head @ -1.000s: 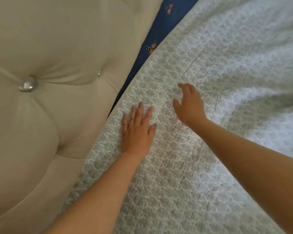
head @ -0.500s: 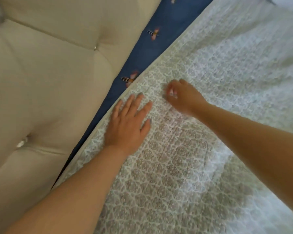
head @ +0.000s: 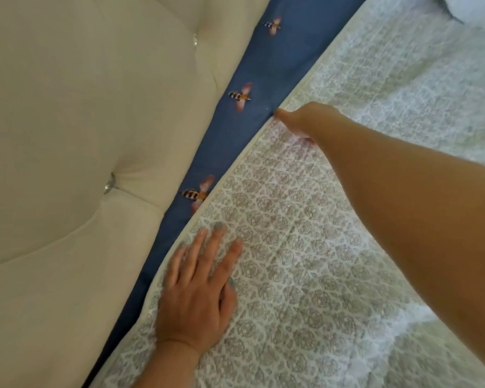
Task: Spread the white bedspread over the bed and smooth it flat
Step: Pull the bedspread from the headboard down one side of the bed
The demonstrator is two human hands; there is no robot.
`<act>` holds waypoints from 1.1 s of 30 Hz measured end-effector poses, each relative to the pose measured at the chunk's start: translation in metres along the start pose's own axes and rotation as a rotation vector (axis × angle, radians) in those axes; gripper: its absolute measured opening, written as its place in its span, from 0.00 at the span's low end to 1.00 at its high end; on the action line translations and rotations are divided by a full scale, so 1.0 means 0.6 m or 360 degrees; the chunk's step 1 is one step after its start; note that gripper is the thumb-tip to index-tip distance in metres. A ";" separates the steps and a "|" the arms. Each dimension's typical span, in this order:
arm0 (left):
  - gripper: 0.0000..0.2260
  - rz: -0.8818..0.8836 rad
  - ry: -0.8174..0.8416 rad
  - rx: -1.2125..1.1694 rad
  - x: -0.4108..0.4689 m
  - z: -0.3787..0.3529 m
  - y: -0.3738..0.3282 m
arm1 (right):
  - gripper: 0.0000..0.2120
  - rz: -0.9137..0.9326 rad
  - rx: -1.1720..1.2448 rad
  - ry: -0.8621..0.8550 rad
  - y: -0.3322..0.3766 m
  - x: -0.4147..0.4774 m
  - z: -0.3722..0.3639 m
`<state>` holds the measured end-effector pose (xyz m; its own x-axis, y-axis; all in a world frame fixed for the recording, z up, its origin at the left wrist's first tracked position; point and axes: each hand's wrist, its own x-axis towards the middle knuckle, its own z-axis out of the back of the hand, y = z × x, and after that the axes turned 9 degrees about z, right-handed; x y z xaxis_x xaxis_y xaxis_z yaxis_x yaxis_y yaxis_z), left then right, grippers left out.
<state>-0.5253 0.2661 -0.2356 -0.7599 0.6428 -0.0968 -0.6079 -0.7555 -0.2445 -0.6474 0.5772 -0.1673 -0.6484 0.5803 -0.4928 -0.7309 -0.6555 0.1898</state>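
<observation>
Bedspread [head: 305, 261] beside blue sheet [head: 263, 65], headboard [head: 81, 107]

Two bare forearms, no sleeves, no watch, no bracelet or ring in sight. Left hand [head: 196, 289] with short, rounded nails painted a pale blue-grey, polish visible on the middle finger, the ring finger and the thumb. Right hand [head: 305, 120] seen mostly from the wrist side, its nails hidden from the camera. Right forearm [head: 403, 197] long and unclothed to the frame's edge.
</observation>
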 end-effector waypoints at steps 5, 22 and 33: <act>0.26 0.0013 0.0002 0.0073 0.011 0.003 0.008 | 0.16 -0.0171 0.0494 0.0398 0.023 0.032 0.032; 0.25 0.0015 -0.0103 0.0022 0.013 -0.013 0.006 | 0.07 0.0475 0.0935 -0.0071 0.125 0.040 -0.026; 0.24 0.0028 -0.0190 0.0065 0.025 -0.006 0.007 | 0.10 0.0872 0.0314 -0.0445 0.081 -0.165 -0.151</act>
<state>-0.5384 0.2729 -0.2413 -0.7913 0.6113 0.0155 -0.6010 -0.7728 -0.2038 -0.5994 0.4442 -0.1861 -0.9503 0.3081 -0.0453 -0.2863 -0.8068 0.5168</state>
